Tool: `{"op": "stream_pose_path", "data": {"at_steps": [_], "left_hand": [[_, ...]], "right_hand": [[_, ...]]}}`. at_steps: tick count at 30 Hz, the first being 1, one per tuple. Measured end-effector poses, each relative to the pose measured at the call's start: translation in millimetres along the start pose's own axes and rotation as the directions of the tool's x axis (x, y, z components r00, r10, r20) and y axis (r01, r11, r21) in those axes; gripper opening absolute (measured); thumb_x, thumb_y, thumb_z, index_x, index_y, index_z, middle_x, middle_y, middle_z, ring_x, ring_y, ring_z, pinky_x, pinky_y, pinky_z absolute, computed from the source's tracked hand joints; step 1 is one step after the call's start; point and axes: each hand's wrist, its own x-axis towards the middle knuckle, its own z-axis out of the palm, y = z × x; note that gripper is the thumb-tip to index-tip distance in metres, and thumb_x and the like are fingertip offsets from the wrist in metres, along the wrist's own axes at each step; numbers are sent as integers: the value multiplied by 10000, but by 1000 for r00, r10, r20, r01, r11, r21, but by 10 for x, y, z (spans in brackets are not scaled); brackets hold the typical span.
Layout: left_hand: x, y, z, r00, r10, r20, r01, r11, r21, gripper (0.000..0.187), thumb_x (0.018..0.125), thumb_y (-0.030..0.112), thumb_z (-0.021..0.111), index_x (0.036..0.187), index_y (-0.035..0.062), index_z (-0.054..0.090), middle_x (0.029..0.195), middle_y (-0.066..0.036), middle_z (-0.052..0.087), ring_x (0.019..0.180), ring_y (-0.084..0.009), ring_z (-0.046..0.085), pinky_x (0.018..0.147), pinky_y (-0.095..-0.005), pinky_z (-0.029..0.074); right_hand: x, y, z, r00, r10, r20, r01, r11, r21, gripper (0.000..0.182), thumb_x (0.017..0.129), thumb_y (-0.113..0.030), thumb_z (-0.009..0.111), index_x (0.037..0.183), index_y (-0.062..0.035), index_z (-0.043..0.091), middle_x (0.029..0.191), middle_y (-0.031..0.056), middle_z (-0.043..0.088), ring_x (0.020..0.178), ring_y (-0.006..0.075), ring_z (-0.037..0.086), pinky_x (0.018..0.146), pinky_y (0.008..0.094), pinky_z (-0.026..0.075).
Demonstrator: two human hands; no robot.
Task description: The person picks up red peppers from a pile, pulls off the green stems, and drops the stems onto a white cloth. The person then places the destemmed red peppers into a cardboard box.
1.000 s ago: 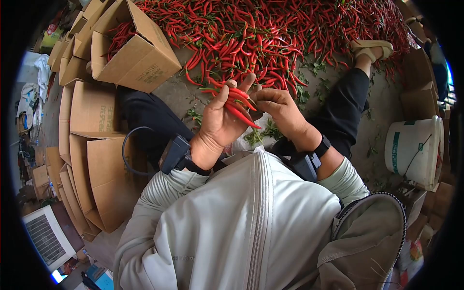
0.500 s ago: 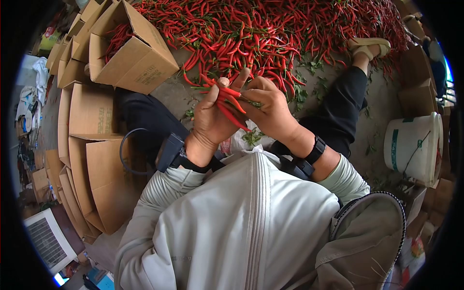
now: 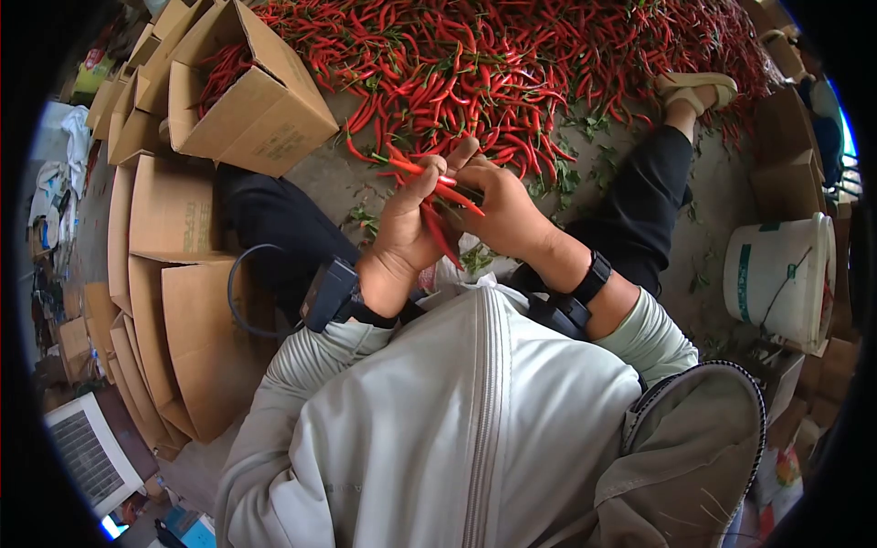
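left hand [image 3: 408,222] clasps red chilies [image 3: 439,235]; right hand [image 3: 512,210] meets it, grip unclear, apparently picking through them; next move likely needs gentleness.

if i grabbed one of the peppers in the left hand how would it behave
The peppers are probably slippery, since their skins look glossy. Each is likely light, being so slim. They seem fairly stiff, jutting out nearly straight from the left hand.

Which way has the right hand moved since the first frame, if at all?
Yes: leftward. The right hand now sits farther from the white bucket than in the first frame, its fingers in at the red chilies.
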Motion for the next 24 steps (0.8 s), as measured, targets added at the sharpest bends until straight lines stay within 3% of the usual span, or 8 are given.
{"op": "stream_pose_path", "data": {"at_steps": [4, 6, 9, 13, 15, 18, 22, 24], "left_hand": [[27, -7, -34, 995, 4, -95, -13, 996, -92, 100, 827, 202, 586, 874, 118, 562, 1217, -86, 495, 1146, -264, 436, 1002, -437, 316], [43, -41, -40, 990, 34, -133, -59, 980, -192, 112, 846, 216, 558, 866, 106, 554, 1178, -101, 523, 1147, -275, 434, 1004, -451, 314], [39, -73, -72, 970, 36, -242, -100, 962, -255, 155, 871, 230, 517, 857, 79, 546, 1075, -107, 566, 1113, -277, 459, 988, -439, 339], [60, -67, -134, 966, 97, -239, -144, 972, -186, 199, 889, 240, 484, 852, 53, 541, 947, -95, 581, 1078, -265, 481, 961, -422, 370], [52, -38, -156, 974, 102, -200, -136, 977, -162, 222, 891, 247, 477, 846, 38, 538, 866, -83, 569, 1020, -247, 506, 925, -405, 401], [50, -42, -162, 977, 102, -187, -136, 974, -182, 223, 891, 250, 475, 846, 40, 536, 862, -78, 570, 973, -238, 524, 899, -416, 417], [53, -40, -159, 968, 103, -227, -150, 968, -200, 230, 889, 253, 478, 841, 36, 540, 861, -86, 571, 925, -236, 540, 894, -434, 418], [59, -33, -187, 965, 131, -225, -164, 978, -132, 221, 889, 243, 478, 842, 36, 540, 861, -88, 572, 920, -238, 547, 901, -462, 409]], "right_hand": [[9, -13, -40, 994, 106, -15, -101, 978, 183, 207, 692, -168, 666, 869, -60, 660, 845, 150, 566, 784, 296, 561, 700, 364, 458], [-10, -37, -79, 995, 79, -57, -76, 996, 45, 130, 731, -71, 649, 836, 2, 627, 840, 108, 554, 765, 205, 548, 673, 293, 437], [-27, -71, -81, 990, 63, -124, -71, 996, -62, 120, 736, -90, 653, 801, 8, 625, 815, 101, 553, 739, 210, 542, 652, 289, 436], [-32, -97, -91, 980, 60, -189, -73, 995, -66, 167, 717, -180, 669, 747, -19, 638, 795, 127, 572, 723, 268, 576, 638, 352, 458], [-40, -37, -115, 965, -90, -246, 68, 993, -99, 180, 695, -163, 695, 733, 0, 628, 786, 109, 578, 723, 253, 584, 633, 333, 462], [-49, -29, -154, 972, -17, -236, 17, 1000, -2, 162, 674, -109, 712, 724, 12, 616, 767, 98, 577, 718, 229, 584, 634, 297, 462], [-86, 31, -146, 955, -33, -295, 55, 996, 67, 126, 671, -52, 703, 715, 14, 605, 749, 98, 579, 701, 195, 577, 633, 265, 455], [-100, 96, -150, 901, -53, -431, 119, 985, 128, 100, 695, -29, 682, 728, 20, 602, 757, 86, 593, 696, 162, 571, 637, 256, 451]]}}
